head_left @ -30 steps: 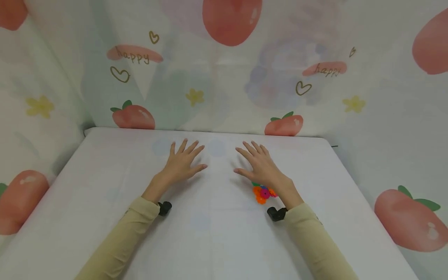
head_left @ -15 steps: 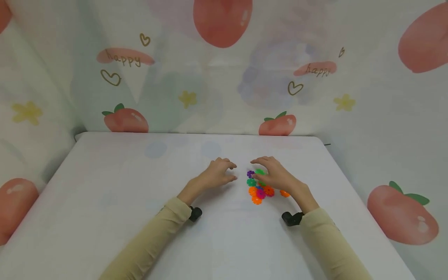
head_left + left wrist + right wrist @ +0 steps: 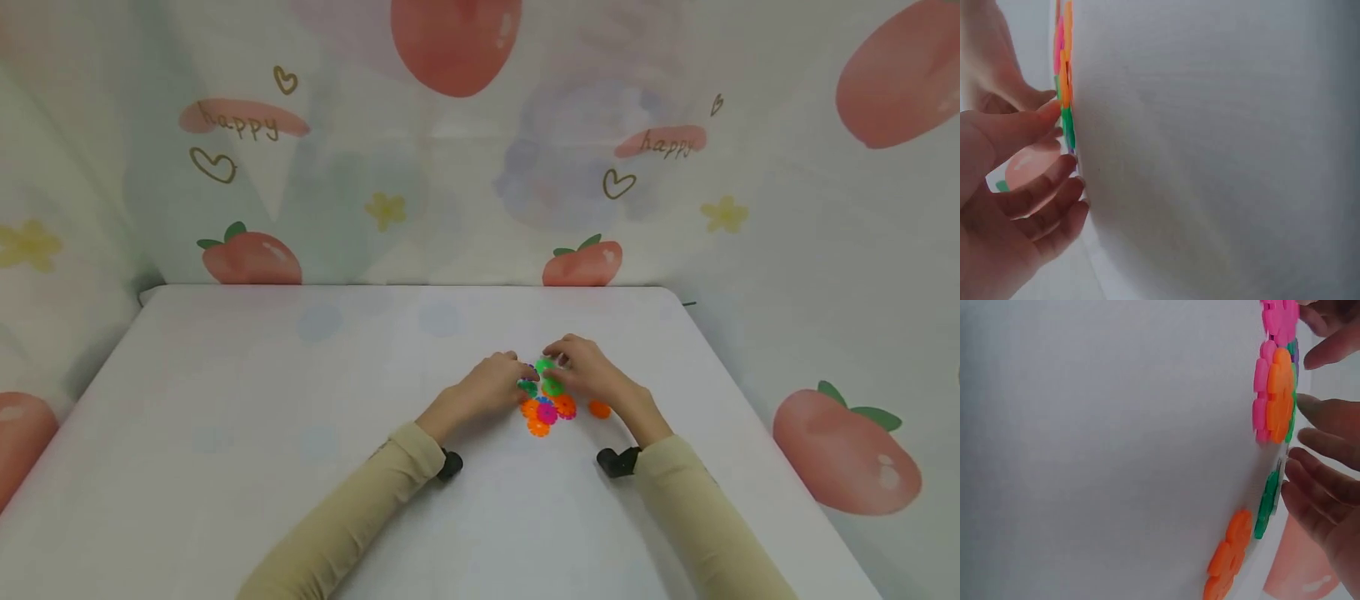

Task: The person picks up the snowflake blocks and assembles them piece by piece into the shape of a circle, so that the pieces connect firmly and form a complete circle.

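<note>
Flower-shaped plastic pieces in several colours lie in a small cluster on the white table, right of centre. In the head view my left hand (image 3: 486,385) is at the cluster's left side, its fingers over a dark green piece (image 3: 528,388). My right hand (image 3: 594,372) is at the far right side, fingertips right at the bright green pieces (image 3: 553,387). Both hands have loosely bent fingers, thumb apart from fingers. Nearer lie orange pieces (image 3: 538,428) and a magenta piece (image 3: 547,412). In the right wrist view an orange piece (image 3: 1280,394) overlaps a pink one (image 3: 1261,394).
One orange piece (image 3: 600,409) lies apart, below the right wrist. The white-covered table (image 3: 225,458) meets a fruit-printed cloth wall (image 3: 450,192) at its back edge. Black wrist cameras (image 3: 618,462) sit at both sleeve cuffs.
Both hands were spread flat above the table, well apart. The left hand has moved right to the cluster; the right has bent its fingers down by the green pieces. The view has shifted slightly.
</note>
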Demonstrator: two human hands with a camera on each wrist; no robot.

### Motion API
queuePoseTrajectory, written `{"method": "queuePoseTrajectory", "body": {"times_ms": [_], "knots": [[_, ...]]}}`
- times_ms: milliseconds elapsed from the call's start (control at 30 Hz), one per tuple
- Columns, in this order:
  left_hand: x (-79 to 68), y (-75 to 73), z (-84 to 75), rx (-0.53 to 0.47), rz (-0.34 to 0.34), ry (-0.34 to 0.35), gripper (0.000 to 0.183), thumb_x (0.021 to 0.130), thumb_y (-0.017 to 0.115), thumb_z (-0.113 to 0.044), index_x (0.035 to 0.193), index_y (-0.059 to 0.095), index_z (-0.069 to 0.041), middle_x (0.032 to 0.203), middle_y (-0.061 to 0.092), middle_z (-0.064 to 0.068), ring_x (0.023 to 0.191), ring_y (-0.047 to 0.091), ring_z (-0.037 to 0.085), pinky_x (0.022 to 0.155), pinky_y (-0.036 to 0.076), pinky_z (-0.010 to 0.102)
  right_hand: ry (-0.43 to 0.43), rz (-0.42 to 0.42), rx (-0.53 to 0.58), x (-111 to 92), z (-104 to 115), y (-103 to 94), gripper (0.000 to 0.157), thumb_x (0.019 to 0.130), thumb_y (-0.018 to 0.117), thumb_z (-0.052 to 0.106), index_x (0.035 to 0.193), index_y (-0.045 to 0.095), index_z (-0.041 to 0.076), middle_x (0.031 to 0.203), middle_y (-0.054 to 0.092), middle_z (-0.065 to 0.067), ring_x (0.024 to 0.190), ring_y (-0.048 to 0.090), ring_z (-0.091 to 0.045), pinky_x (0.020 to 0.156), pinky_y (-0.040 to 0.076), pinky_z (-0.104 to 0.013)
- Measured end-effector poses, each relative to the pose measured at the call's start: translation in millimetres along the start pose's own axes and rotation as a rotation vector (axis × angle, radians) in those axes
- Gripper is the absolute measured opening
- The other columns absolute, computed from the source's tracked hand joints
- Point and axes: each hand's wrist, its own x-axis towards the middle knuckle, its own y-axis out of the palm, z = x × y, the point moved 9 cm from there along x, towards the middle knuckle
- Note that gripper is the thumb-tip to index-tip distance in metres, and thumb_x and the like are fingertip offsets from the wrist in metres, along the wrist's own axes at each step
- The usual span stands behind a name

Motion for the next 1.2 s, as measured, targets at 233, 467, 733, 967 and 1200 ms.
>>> {"method": "queuePoseTrajectory", "body": {"times_ms": [233,467,733,967,1200], "knots": [[-5.1,0.4,0.5,0.065,0.03,-0.016,0.023,0.095,0.075,-0.019,0.118,0.076,-0.016,0.11,0.07,0.003,0.094,0.054,0.018,0.078,0.046,0.024,0.069,0.059,-0.015,10.9,0.6,7.3,0.026,0.093,0.076,0.013,0.111,0.07,-0.005,0.108,0.064,-0.016,0.098,0.061,-0.03,0.09,0.058,-0.044],[-9.5,-3.3,7.0,0.053,0.035,-0.022,0.018,0.093,0.076,-0.01,0.11,0.072,-0.011,0.105,0.06,0.007,0.093,0.052,0.02,0.079,0.047,0.024,0.115,0.072,0.031,11.8,1.8,6.9,0.024,0.093,0.076,0.011,0.108,0.061,-0.001,0.098,0.065,-0.012,0.086,0.06,-0.024,0.084,0.057,-0.039],[-15.4,-10.1,22.9,0.145,0.035,-0.103,0.022,0.094,0.076,-0.015,0.108,0.068,-0.001,0.097,0.06,0.009,0.09,0.053,0.023,0.083,0.052,0.031,0.047,-0.012,0.061,12.8,7.9,6.0,0.019,0.093,0.075,0.006,0.108,0.063,0.002,0.091,0.067,-0.009,0.082,0.059,-0.02,0.077,0.056,-0.031],[-35.0,-34.4,54.4,-0.115,-0.062,-0.178,0.007,0.094,0.07,-0.001,0.1,0.069,0.0,0.097,0.067,0.008,0.085,0.058,0.019,0.074,0.052,0.029,0.013,-0.112,0.133,12.2,19.8,4.6,0.018,0.095,0.073,0.008,0.112,0.071,0.002,0.098,0.074,-0.01,0.087,0.066,-0.022,0.082,0.06,-0.037],[-71.8,-69.1,83.5,-0.373,-0.276,-0.222,0.006,0.094,0.072,-0.002,0.1,0.075,-0.001,0.093,0.075,0.008,0.08,0.069,0.02,0.07,0.056,0.026,0.01,-0.15,0.253,19.0,38.1,8.5,0.015,0.098,0.07,0.012,0.11,0.073,0.003,0.095,0.076,-0.009,0.081,0.068,-0.021,0.077,0.059,-0.029]]}}
